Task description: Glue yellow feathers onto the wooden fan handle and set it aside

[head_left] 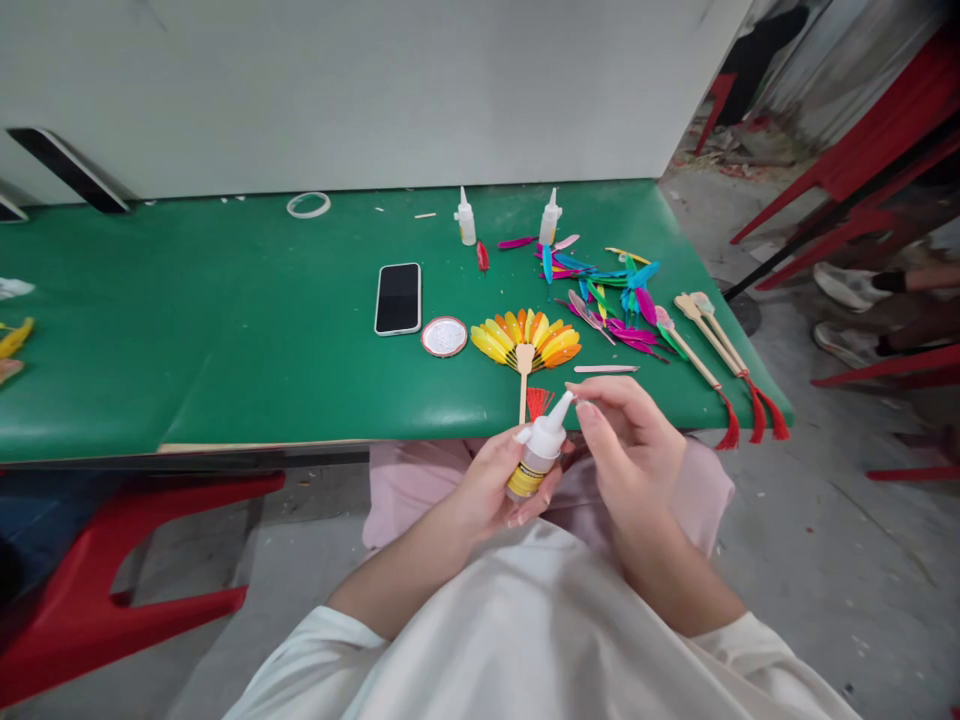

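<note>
My left hand (495, 485) is wrapped round a white glue bottle (534, 460) with a yellow label, its nozzle tilted up to the right. The thumb and forefinger of my right hand (630, 440) pinch together at the nozzle's tip; whatever is between them is too small to make out. Just beyond the bottle lies a feather fan (525, 340) of yellow and orange feathers on a wooden handle, with a red tassel (538, 402) beside the handle. Tweezers (606, 369) rest to the right of the fan.
Loose coloured feathers (600, 285) are scattered on the green table (247, 330). Wooden handles with red tassels (716, 335) lie at the right edge. Two glue bottles (466, 220) stand at the back. A phone (398, 299) and a round dish (444, 337) lie left of the fan.
</note>
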Demonstrator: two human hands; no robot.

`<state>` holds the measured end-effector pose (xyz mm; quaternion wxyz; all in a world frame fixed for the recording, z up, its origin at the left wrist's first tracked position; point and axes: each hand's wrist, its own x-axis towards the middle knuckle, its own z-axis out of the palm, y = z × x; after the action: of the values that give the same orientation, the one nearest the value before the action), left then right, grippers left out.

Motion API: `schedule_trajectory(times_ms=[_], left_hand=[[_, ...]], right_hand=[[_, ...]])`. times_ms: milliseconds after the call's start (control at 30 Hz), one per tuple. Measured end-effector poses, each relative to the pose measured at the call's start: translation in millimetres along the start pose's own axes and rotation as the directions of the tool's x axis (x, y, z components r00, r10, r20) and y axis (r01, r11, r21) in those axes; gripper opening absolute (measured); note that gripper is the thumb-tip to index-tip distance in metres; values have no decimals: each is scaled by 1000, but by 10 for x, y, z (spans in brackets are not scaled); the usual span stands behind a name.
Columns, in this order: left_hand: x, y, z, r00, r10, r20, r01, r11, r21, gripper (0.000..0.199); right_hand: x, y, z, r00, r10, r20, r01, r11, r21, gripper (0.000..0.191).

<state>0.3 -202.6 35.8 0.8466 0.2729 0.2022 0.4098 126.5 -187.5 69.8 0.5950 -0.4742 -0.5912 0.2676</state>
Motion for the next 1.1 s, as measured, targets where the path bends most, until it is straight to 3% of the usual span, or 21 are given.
schedule_trajectory(times_ms=[500,767,967,1100], left_hand=[[3,-30,-52,995,88,-52,-82,989,121,44],[0,-26,-58,982,138,-126,-109,971,212,36],[8,-29,-15,997,48,-57,-45,997,55,42],[-2,-24,9,999,-36,-35,33,997,-66,45]], right_hand=[[3,3,-11,991,132,22,-133,981,141,9],[22,16,-15,991,130,-19,-128,989,77,5],[15,40,21,993,112,-41,-107,989,105,6],[14,15,29,998,-7,-60,9,999,34,10]])
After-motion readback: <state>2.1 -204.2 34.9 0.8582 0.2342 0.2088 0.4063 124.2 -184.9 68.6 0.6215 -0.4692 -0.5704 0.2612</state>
